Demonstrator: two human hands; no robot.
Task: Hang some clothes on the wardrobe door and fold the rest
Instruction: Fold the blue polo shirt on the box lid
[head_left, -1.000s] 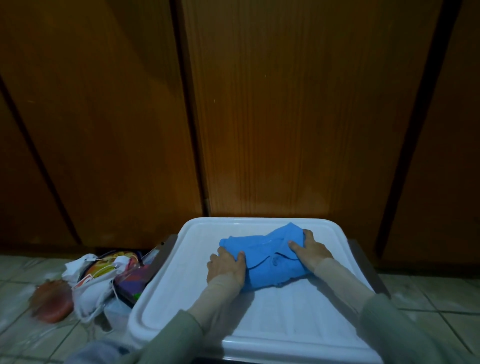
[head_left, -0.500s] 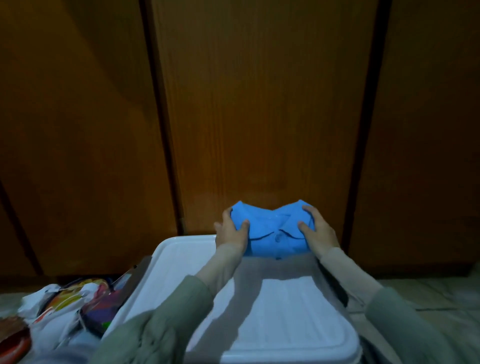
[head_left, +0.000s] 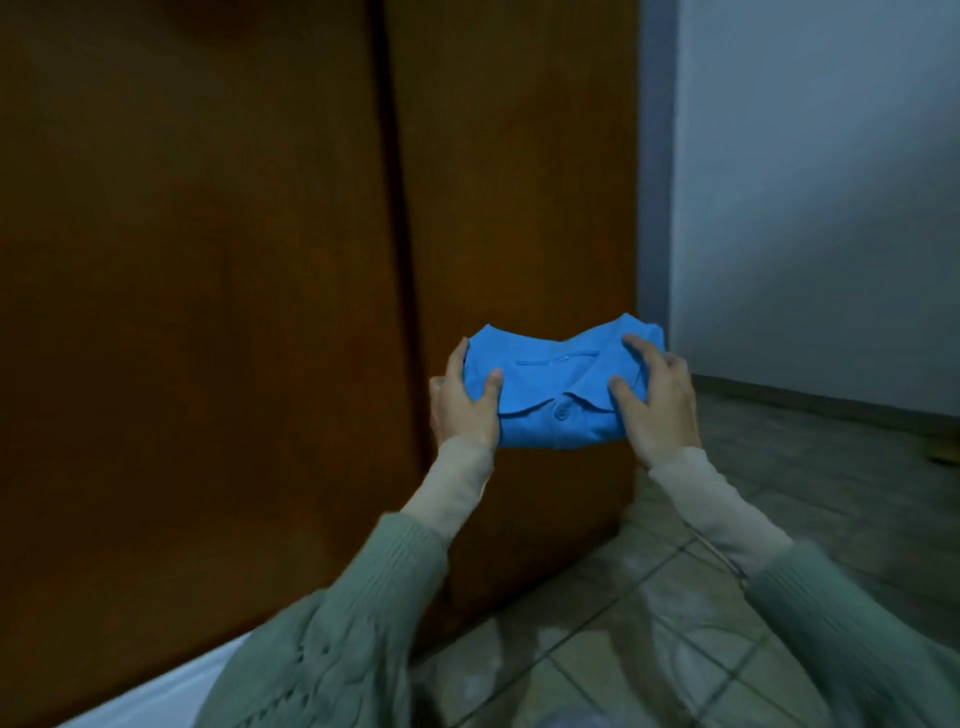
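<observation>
Two green sleeves (head_left: 363, 597) reached out over the tiled floor (head_left: 649, 623). The left hand (head_left: 462, 405) and the right hand (head_left: 657, 397) each held one end of the folded blue shirt (head_left: 556, 384), thumbs on top and fingers curled under. The shirt was up in the air, in front of the brown wardrobe door (head_left: 519, 182). A pale wall (head_left: 821, 182) stood to the right of the door.

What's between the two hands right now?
In the head view, only the folded blue shirt spans the gap: the left hand grips one end, the right hand the other.
</observation>
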